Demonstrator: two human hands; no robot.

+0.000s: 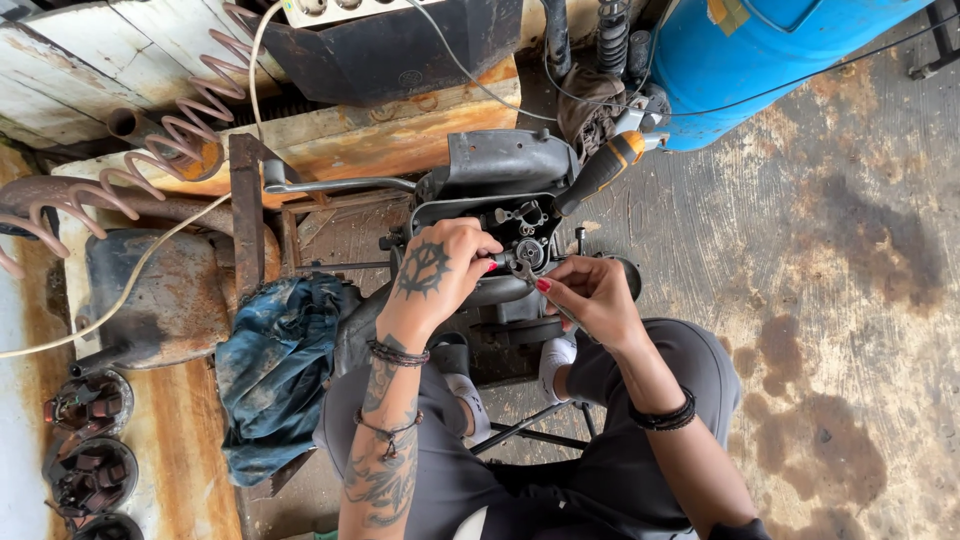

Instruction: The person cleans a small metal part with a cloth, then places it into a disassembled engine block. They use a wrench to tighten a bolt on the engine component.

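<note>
- Gripping the middle of a small engine [500, 215], the left hand [440, 265] is curled over the greasy metal, fingers closed on a part near the round opening [530, 252]; just what lies under the fingertips is hidden.
- The right hand [590, 295] pinches a thin metal tool [535, 285] between thumb and fingers, its tip at the same opening, so the two hands nearly touch there.
- The engine sits on a low rusty frame [300, 215] straight ahead of the person's knees, below a worn wooden board [400, 135].
- It looks like heavy, stiff cast metal, and oily, so likely slippery. A sound hold would be on the solid housing [505, 160] or the frame rather than on the small fittings around the opening, which seem delicate and easy to bend or drop.
- The thin tool looks light and rigid; a fingertip pinch near its middle seems enough, though grease could make it slide.
- A screwdriver with an orange and black handle [605, 165] leans at the engine's upper right side, tip down towards the work.
- A crumpled blue rag [275, 375], soft and limp, lies beside the left forearm.
- A long metal lever [335, 184] sticks out to the left of the engine.
- Further out: a pink coiled hose [150, 145] and a pale cable [130, 285] at left, a blue barrel [750, 60] at upper right, and stained concrete floor [850, 300].
</note>
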